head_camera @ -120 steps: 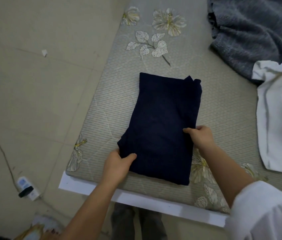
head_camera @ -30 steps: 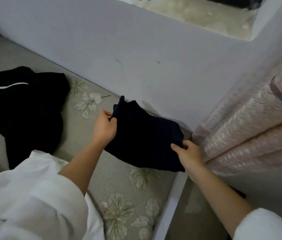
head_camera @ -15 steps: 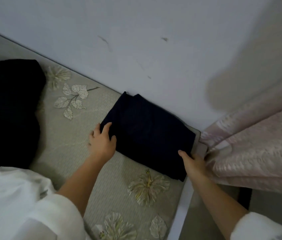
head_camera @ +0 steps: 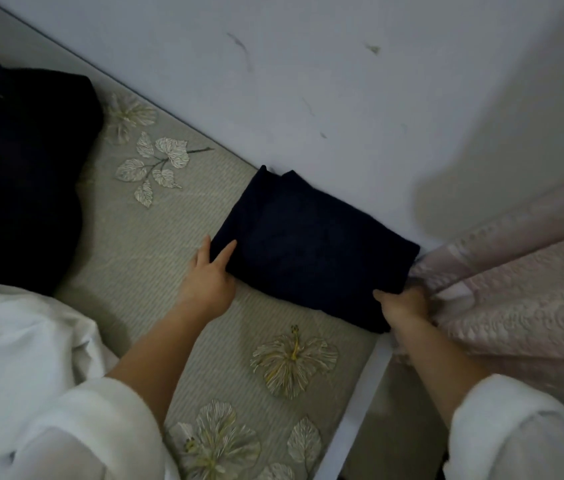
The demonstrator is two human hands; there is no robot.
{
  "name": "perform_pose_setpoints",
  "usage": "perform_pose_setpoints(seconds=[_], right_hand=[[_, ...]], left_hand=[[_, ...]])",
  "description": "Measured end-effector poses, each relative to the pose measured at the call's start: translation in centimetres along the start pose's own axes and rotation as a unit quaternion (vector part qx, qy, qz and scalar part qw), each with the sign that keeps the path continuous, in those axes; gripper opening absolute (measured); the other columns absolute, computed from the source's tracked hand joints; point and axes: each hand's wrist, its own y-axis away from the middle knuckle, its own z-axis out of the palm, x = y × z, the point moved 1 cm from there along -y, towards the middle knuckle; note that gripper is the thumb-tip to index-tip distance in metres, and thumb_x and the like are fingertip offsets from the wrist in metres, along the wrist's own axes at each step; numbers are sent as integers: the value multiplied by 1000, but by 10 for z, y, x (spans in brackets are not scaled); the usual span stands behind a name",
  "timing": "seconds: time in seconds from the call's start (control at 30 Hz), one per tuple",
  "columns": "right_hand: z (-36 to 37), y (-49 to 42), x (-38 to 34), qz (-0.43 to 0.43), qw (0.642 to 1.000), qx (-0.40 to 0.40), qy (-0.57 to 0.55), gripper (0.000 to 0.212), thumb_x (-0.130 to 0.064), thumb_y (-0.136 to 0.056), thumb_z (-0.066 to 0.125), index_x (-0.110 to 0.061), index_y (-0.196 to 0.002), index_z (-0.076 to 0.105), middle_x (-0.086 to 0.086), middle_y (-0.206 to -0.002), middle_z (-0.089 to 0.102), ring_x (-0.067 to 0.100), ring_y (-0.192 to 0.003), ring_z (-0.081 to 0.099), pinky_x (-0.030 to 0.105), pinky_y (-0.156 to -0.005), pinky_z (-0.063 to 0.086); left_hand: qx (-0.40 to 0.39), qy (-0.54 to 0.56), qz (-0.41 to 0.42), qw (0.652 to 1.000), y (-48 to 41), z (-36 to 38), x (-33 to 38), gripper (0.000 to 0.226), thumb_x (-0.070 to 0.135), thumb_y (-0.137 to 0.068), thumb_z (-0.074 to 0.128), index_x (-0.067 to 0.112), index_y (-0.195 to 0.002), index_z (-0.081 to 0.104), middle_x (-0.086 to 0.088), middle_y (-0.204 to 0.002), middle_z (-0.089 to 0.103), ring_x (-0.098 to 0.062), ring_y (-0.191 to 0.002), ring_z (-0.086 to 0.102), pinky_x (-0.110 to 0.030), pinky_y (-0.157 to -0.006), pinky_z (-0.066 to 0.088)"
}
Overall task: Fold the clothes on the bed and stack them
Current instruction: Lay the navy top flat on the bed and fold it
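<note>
Folded navy garment (head_camera: 311, 251) lies flat on bed (head_camera: 169, 258), far edge against wall (head_camera: 308, 81), right end touching pink curtain (head_camera: 516, 289). My left hand (head_camera: 209, 282) at its left end, fingers straight and slightly spread, one laid on top of the fabric. My right hand (head_camera: 403, 303) at near right corner, thumb on top; other fingers hidden, can't tell if they grip. Black clothes pile (head_camera: 21, 174) far left, white garment (head_camera: 21, 341) near me.
</note>
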Motion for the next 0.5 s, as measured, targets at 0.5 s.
perform_pose_setpoints(seconds=[0.5], right_hand=[[-8, 27, 21, 23, 992, -107, 68, 43, -45, -83, 69, -8, -100, 58, 9, -86, 62, 23, -60, 57, 23, -40, 47]], left_hand=[[44, 556, -139, 818, 12, -1, 37, 74, 6, -91, 55, 22, -152, 17, 1, -151, 34, -10, -118, 45, -28, -96, 40]])
